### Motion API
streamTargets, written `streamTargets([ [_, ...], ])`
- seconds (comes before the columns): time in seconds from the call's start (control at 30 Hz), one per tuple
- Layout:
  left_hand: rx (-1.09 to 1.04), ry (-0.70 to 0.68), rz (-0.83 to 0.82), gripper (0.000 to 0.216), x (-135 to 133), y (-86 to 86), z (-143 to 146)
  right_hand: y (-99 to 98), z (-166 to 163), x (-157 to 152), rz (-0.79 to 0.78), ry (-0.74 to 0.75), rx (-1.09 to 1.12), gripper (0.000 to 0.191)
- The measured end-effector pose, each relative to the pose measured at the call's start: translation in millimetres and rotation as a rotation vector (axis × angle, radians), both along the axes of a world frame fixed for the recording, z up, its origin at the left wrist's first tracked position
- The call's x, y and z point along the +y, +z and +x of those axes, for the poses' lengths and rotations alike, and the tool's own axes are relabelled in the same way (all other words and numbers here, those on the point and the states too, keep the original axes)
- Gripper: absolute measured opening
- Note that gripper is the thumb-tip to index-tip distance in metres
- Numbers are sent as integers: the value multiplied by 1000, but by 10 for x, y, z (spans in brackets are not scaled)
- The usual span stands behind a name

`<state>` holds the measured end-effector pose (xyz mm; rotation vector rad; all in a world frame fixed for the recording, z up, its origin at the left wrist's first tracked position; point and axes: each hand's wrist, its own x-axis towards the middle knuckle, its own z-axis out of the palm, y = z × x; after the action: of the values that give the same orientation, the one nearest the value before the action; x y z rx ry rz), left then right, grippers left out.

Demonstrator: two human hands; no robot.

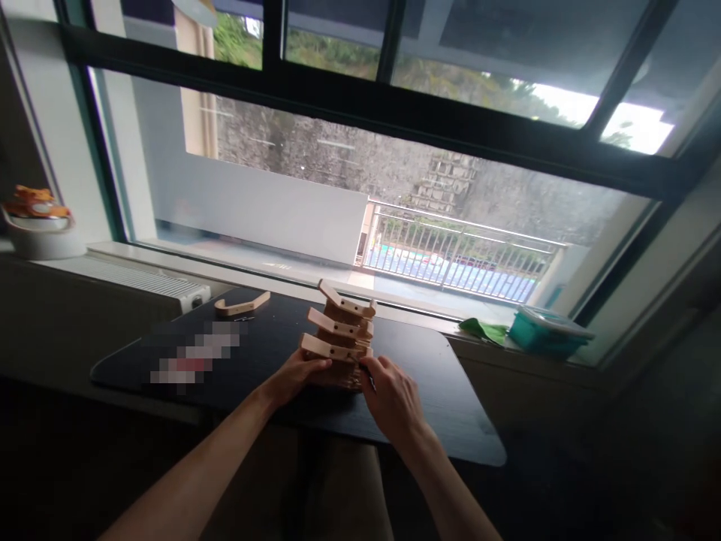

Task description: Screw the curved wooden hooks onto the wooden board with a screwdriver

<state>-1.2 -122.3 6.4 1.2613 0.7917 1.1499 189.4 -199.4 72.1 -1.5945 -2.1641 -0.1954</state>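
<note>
A light wooden rack (338,328) with several stacked, angled arms stands upright near the front of the black table (428,376). Dark holes dot the front of its arms. My left hand (300,376) is closed round the lower left side of the rack, thumb across the front. At the lower right, my right hand (393,391) is closed round a slim dark tool (369,377) held against the rack; its exact kind is hidden by the fingers. A loose angled wooden piece (243,306) lies at the back left of the table, with small dark bits (244,319) beside it.
A pixelated patch covers something on the table's left. Behind the table runs a window sill (394,306) under a large window. A teal box (549,332) and a green leaf-shaped thing (483,330) sit at right. A radiator (140,278) and white bowl (42,239) are at left.
</note>
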Motion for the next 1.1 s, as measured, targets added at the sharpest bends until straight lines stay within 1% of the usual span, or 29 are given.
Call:
streamTargets([
  [0.1,34,6,40,48,-105,125,-57,-112,6,-142,32,7,71,22],
  [0.2,86,18,69,59,-159,316,-157,-161,8,-268,38,9,119,24],
  [0.27,113,43,82,68,-201,414,-214,-184,-19,-365,30,4,135,26],
  [0.37,133,129,109,77,-292,464,-241,-231,-105,-498,25,2,151,27],
  [0.47,117,213,148,87,-379,393,-200,-311,-216,-562,34,-9,159,25],
  [0.53,94,223,186,82,-405,293,-166,-388,-278,-563,50,-32,163,25],
  [0.6,89,213,199,69,-398,174,-147,-480,-314,-552,68,-54,187,27],
  [0.67,97,202,191,60,-367,58,-145,-575,-323,-543,82,-61,229,29],
  [0.8,99,150,183,62,-289,-103,-143,-730,-301,-551,71,-62,239,33],
  [0.87,101,131,184,61,-272,-134,-142,-778,-289,-563,67,-64,218,35],
  [0.93,117,107,174,55,-276,-135,-158,-804,-278,-577,87,-52,211,36],
  [1.0,141,57,161,48,-297,-113,-192,-809,-264,-595,116,-29,214,36],
  [1.1,171,-30,143,46,-338,-74,-247,-782,-245,-630,137,-3,220,33],
])
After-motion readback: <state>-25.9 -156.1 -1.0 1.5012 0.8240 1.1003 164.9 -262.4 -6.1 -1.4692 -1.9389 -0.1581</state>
